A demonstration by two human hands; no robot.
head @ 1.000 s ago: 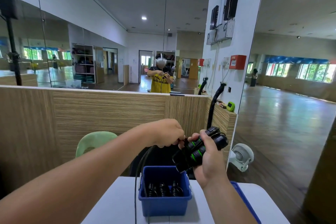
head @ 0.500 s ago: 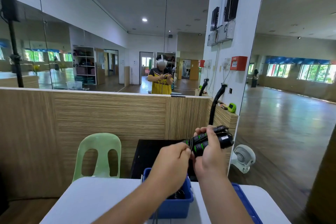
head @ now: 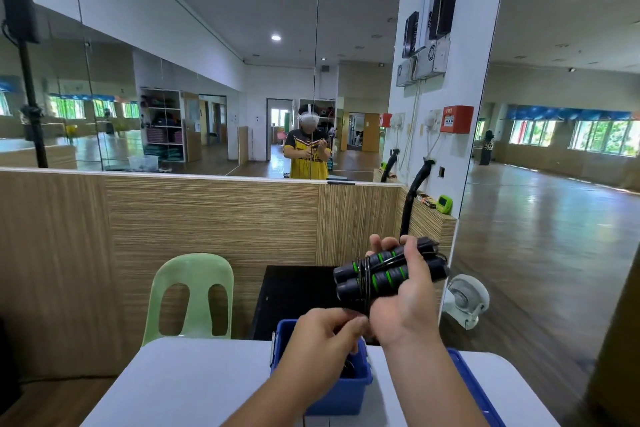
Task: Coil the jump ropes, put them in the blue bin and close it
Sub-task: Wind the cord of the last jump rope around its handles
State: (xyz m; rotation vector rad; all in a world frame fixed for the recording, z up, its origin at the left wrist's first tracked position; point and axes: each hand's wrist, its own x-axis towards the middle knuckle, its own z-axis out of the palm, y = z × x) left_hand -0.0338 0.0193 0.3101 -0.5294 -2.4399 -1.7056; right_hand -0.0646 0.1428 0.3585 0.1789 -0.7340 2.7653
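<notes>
1. My right hand is clamped round the two black-and-green handles, which lie side by side and are held up in the air above the bin's far edge. The thumb is across the front and the fingertips show behind.
2. My left hand sits just below the handles and touches the right wrist. Its fingers are curled and pinch the cord where it drops off the bundle.
3. Change: a second ago the left hand was level with the handles on their left, then it crossed in front of them, and now it's underneath. I read that as one more turn of cord laid round the handles.
4. Several turns already cross the handles near their left ends. I can't see how much slack is left, because the hands hide the tail.
5. The blue bin stands open on the worktop, directly under the hands. There's dark stuff inside, likely ropes coiled earlier, but it's mostly hidden.
6. The lid lies on the worktop, right of the bin.
7. The green chair behind the worktop isn't involved.
8. Judgement: the coil is nearly done. Still to do: tuck the end, drop the bundle in, fit the lid.
</notes>
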